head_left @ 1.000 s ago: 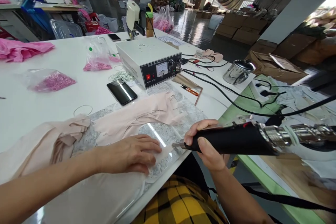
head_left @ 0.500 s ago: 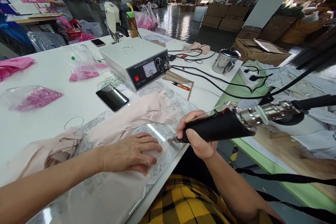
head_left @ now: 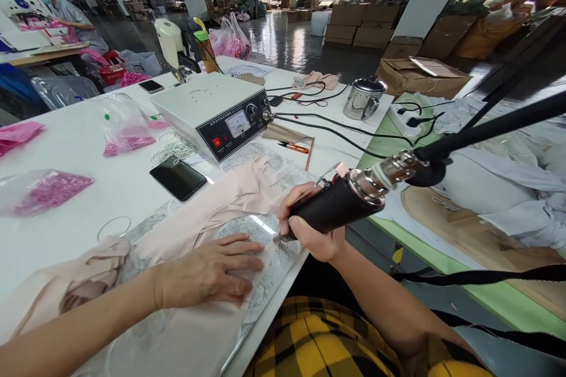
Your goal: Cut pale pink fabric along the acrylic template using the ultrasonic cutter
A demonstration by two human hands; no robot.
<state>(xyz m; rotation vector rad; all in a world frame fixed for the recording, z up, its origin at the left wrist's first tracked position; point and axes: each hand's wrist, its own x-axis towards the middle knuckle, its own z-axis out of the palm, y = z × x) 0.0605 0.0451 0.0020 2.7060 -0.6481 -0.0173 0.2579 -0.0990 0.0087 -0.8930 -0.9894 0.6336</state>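
My right hand (head_left: 312, 230) is wrapped round a black handheld ultrasonic cutter (head_left: 333, 207), whose metal tip points down at the sheet under my hands. A thick black cable runs from its rear end. My left hand (head_left: 212, 271) lies flat with fingers spread, pressing pale pink fabric (head_left: 177, 336) near the table's front edge. The tip is close to the fabric's right edge; whether it touches cannot be made out. More strips of pale pink fabric (head_left: 207, 206) lie in a loose pile beyond my left hand.
A white power unit (head_left: 212, 106) with a dial stands behind the fabric. Around it are a phone (head_left: 177, 178), orange thread snips (head_left: 293, 147), a steel mug (head_left: 365, 98) and bags of pink pieces (head_left: 53, 191). A green-edged table with white cloth (head_left: 508, 177) is at right.
The rear of the cutter has swung up, so it stands steeper, its cable raised. My left hand stays flat on the fabric. The whole view has shifted slightly.
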